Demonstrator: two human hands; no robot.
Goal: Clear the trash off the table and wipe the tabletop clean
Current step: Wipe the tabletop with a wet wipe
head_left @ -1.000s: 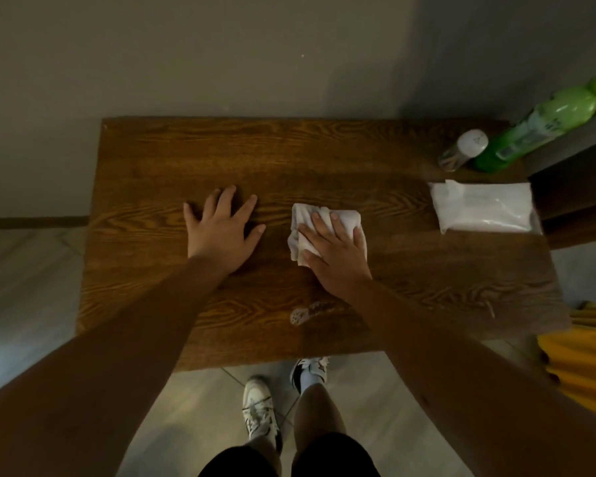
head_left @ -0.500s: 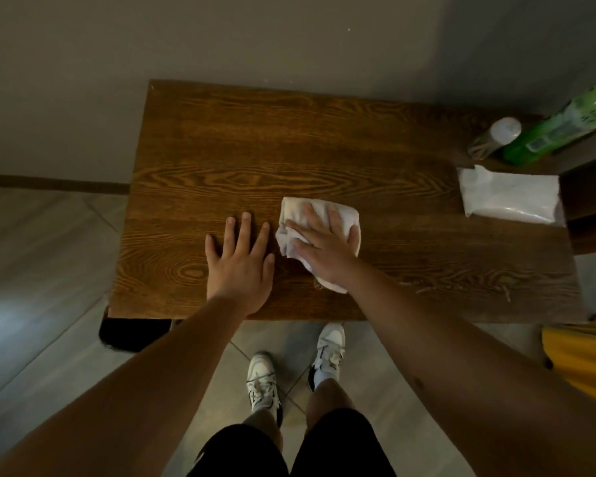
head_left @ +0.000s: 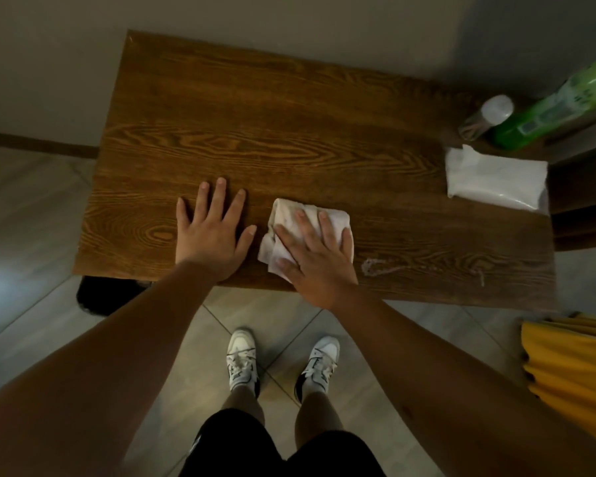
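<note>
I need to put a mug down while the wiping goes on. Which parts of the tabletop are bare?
The far half of the table, between the wall and both hands, is bare. The near right edge carries a wet streak. The right end is crowded: tissue pack, green bottle, small bottle. The left hand and the right hand on the cloth fill the near middle.

Crumpled white wipe flat on wooden table
</note>
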